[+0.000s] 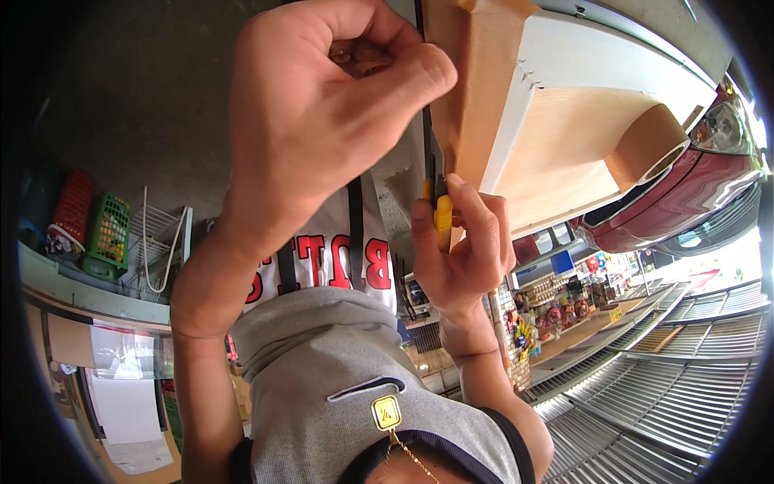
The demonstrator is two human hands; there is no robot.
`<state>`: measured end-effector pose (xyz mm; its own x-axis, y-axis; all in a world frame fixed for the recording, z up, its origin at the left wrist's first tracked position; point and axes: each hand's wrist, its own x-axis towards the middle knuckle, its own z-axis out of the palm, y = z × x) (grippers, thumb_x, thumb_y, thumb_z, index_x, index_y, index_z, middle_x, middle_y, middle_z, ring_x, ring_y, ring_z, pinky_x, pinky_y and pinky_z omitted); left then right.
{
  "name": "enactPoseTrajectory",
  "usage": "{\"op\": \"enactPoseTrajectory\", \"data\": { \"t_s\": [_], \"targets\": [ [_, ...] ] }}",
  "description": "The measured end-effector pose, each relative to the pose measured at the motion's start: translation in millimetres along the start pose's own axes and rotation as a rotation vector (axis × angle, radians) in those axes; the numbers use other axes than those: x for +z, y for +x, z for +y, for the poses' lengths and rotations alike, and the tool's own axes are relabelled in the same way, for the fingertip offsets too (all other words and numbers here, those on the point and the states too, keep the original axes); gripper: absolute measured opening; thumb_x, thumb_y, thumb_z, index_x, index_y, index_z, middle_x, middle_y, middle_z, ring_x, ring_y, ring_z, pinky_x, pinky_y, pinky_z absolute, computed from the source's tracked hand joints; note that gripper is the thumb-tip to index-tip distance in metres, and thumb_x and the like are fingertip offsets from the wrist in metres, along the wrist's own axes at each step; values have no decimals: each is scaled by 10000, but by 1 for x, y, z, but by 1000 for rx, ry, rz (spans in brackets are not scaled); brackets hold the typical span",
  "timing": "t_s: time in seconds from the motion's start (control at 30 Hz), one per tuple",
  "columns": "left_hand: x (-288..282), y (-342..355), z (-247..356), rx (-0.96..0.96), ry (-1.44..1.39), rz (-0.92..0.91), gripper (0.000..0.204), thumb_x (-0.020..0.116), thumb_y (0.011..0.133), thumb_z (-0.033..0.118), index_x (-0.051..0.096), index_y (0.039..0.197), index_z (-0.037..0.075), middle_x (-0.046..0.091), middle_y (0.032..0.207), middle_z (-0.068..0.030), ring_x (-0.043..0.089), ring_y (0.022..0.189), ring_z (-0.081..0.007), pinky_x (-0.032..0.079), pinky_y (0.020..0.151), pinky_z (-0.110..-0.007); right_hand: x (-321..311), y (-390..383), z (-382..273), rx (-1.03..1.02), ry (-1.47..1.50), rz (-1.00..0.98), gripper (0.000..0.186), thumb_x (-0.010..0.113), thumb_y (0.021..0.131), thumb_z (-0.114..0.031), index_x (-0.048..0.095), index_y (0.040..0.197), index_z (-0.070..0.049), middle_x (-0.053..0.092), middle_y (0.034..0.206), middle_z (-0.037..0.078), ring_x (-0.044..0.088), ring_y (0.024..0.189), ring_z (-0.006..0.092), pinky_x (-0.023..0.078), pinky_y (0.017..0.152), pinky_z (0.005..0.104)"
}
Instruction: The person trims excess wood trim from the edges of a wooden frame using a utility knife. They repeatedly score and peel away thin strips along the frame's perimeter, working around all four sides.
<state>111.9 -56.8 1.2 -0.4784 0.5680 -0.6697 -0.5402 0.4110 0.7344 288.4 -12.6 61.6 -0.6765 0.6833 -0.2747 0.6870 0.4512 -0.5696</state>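
My right hand (472,242) is wrapped round a yellow and black box cutter (443,218), its dark end pointing up along a brown covered edge. Above and to the left, my left hand (322,105) is closed, thumb bent in toward curled fingers. Whatever sits in that pinch is hidden behind the hand. The left thumb lies close to the brown covering strip (476,89), which runs down the near side of a white-edged wooden board (564,137). A roll of brown tape-like material (653,149) rests on the board's right part.
A dark red car (661,202) is beyond the board on the right. Red and green baskets (109,234) and a wire rack (149,242) stand at the left. Stocked shelves (564,310) and a slatted metal shutter (669,387) show at lower right.
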Motion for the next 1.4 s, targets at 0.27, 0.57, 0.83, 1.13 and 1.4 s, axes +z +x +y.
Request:
{"op": "enactPoseTrajectory", "data": {
  "t_s": [0.27, 0.57, 0.83, 1.13, 1.4],
  "targets": [
    [-19, 6, -3, -168, -204, -91, 140, 660, 847, 120, 602, 772, 17, 519, 584, 10, 440, 383, -54, 348, 358, -210, 6, -7, 9, -74, 80, 63, 388, 781, 778, 29, 644, 1140, 58, 652, 876, 164, 632, 712, 166, 501, 615, 235],
    [-63, 49, 29, -222, -183, -369, 147, 609, 841, 116, 563, 747, 12, 527, 611, -23, 487, 426, -65, 380, 394, -199, 11, -8, 10, -13, 157, 89, 467, 773, 689, 57, 666, 1138, -14, 655, 870, 129, 640, 691, 226, 512, 585, 299],
    [-77, 64, 35, -87, -15, -237, 63, 612, 718, 8, 618, 679, -42, 564, 525, -77, 482, 348, -125, 385, 348, -248, 14, -8, 8, 10, 221, 78, 445, 759, 705, 59, 663, 1134, -8, 647, 867, 133, 633, 679, 230, 509, 577, 310],
    [-83, 67, 58, 311, 7, -39, 144, 495, 801, 34, 427, 678, 66, 517, 751, -84, 457, 540, -93, 357, 472, -207, 11, -13, 8, 36, 336, 127, 423, 755, 718, 56, 658, 1126, 0, 646, 840, 123, 613, 649, 209, 494, 551, 303],
    [-37, 73, 78, 198, -83, -281, 95, 444, 709, -56, 492, 682, 21, 444, 640, -25, 334, 531, -66, 295, 509, -218, 17, 12, -9, 289, 595, 341, 390, 763, 758, 51, 646, 1128, 12, 672, 875, 117, 636, 690, 158, 526, 564, 250]
  ]
}}
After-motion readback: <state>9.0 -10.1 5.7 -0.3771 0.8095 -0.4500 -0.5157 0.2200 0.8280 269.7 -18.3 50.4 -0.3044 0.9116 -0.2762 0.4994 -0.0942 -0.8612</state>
